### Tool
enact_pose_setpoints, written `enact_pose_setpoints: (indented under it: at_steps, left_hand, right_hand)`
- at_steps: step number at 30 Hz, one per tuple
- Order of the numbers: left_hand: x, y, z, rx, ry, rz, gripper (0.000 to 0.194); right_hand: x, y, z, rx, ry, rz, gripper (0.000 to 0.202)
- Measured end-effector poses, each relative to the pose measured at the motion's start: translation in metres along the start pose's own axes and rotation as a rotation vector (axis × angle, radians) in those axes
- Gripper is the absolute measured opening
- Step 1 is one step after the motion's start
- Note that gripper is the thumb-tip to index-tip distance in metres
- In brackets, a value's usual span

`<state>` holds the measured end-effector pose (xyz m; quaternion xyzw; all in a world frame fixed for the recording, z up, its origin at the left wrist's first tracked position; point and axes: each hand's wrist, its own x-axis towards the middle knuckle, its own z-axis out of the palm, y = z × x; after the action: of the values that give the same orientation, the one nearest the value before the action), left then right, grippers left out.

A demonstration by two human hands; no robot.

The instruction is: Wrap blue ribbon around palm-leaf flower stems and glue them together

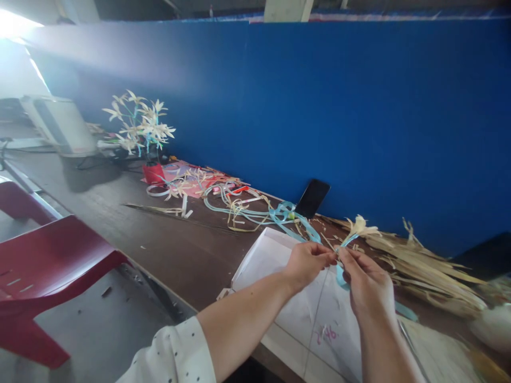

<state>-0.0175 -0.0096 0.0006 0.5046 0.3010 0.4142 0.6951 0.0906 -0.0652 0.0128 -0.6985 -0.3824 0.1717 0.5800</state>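
Note:
A cream handmade flower (361, 227) with a stem wrapped in light blue ribbon is held above a white paper-covered box (275, 242). My right hand (369, 279) is closed, pinching the stem just under the petals. Fingertips of my left hand (309, 263) are pressed together on the stem's lower end and meet the right fingertips there. The exact grip is partly hidden. Beneath my right fingers hangs a loop of blue ribbon (341, 276). A thin pale strip (328, 242) sticks up between the hands.
Dried leaf strips (427, 260) lie on the right. Behind the box are a leaning black phone (313, 198) and coiled blue ribbon (283, 213). Farther left, a red pot (154, 174) holds similar flowers (143, 125). A red chair (59, 260) stands by the table (191, 242); a blue partition (359, 106) backs it.

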Motion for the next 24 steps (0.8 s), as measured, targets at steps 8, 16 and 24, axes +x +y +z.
enact_pose_setpoints:
  at_steps: [8, 16, 24]
  left_hand:
    - [0.001, -0.004, 0.0, 0.125, 0.157, 0.106, 0.025]
    - [-0.005, 0.0, 0.004, 0.167, 0.161, 0.139, 0.02]
    - [-0.005, 0.023, -0.019, 0.264, -0.075, 0.215, 0.024]
  right_hand:
    - [-0.005, -0.009, 0.002, -0.115, -0.021, -0.104, 0.04]
    - [-0.009, -0.021, 0.002, -0.165, 0.015, -0.057, 0.041]
    - [-0.011, -0.032, -0.004, -0.142, 0.024, -0.022, 0.046]
